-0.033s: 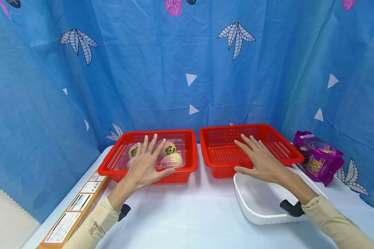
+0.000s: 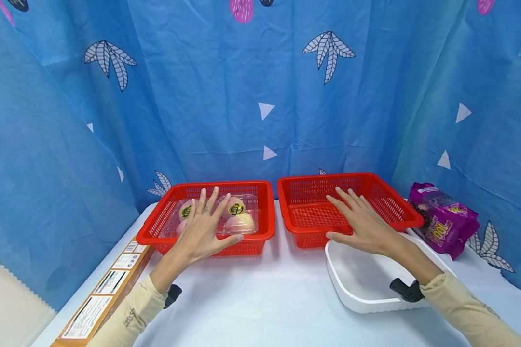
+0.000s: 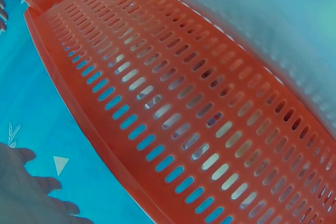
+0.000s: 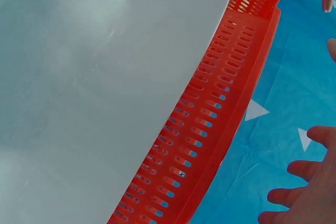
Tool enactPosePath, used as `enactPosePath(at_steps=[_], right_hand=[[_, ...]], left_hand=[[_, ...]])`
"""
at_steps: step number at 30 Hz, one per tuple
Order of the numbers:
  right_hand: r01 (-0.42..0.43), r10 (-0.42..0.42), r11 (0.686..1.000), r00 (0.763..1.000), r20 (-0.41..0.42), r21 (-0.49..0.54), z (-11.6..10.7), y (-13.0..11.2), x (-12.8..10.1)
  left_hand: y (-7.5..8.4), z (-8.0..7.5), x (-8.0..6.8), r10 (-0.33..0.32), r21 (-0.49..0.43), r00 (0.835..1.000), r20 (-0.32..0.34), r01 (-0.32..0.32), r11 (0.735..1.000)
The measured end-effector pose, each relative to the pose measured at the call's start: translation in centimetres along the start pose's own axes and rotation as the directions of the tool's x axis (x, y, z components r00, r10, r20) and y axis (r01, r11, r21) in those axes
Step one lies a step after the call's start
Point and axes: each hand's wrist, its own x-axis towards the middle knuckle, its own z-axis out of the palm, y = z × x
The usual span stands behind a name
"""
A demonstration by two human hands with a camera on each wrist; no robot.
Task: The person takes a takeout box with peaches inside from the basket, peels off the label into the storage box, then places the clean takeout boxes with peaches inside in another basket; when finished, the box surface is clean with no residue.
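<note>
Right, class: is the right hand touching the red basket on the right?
Apart. The right wrist view settles it: blue curtain shows plainly between the fingers of the right hand and the red basket.

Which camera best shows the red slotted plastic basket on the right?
The head view, showing most of the basket, though the right hand overlaps it. The left wrist view catches only part; the right wrist view, a cropped strip.

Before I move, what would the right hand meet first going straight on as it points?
Likely the blue curtain: in the right wrist view, the right hand shows against it, past the rim of the right red basket. Depth is unclear, so its back wall might come first.
</note>
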Motion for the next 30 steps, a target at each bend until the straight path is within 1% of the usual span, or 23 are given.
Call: enactPosePath(at_steps=[5, 10, 15, 19, 22, 24, 27, 30], right_hand=[[-0.008, 0.008, 1.0, 1.0, 0.009, 0.005, 0.0, 0.1, 0.1], [-0.022, 0.022, 1.0, 0.999, 0.029, 0.011, 0.0, 0.1, 0.1], [-0.027, 0.026, 0.999, 0.999, 0.039, 0.029, -0.2, -0.3, 0.5], [-0.052, 0.046, 0.995, 0.996, 0.07, 0.084, -0.5, -1.0, 1.1], [-0.078, 0.06, 0.985, 0.992, 0.115, 0.155, -0.5, -1.7, 2.0], [-0.092, 0.062, 0.973, 0.988, 0.143, 0.21, -0.4, -2.2, 2.8], [-0.117, 0.065, 0.953, 0.98, 0.189, 0.281, -0.3, -3.1, 4.4], [-0.134, 0.057, 0.932, 0.972, 0.229, 0.337, 0.0, -3.8, 6.2]], left_hand=[[-0.1, -0.1, -0.1, -0.005, -0.004, 1.0, 0.005, 0.005, 1.0], [-0.2, -0.3, -0.3, -0.022, -0.009, 0.999, 0.023, 0.022, 1.0], [-1.0, -0.8, -0.4, -0.075, -0.029, 0.996, 0.043, 0.076, 0.997], [-2.5, -1.3, -0.6, -0.131, -0.04, 0.989, 0.075, 0.134, 0.99], [-4.1, -1.7, -0.9, -0.185, -0.057, 0.975, 0.12, 0.193, 0.98], [-5.4, -2.0, -1.2, -0.222, -0.076, 0.963, 0.155, 0.236, 0.969], [-7.4, -2.5, -1.7, -0.28, -0.112, 0.936, 0.212, 0.308, 0.945], [-9.2, -2.9, -2.4, -0.333, -0.142, 0.902, 0.273, 0.38, 0.914]])
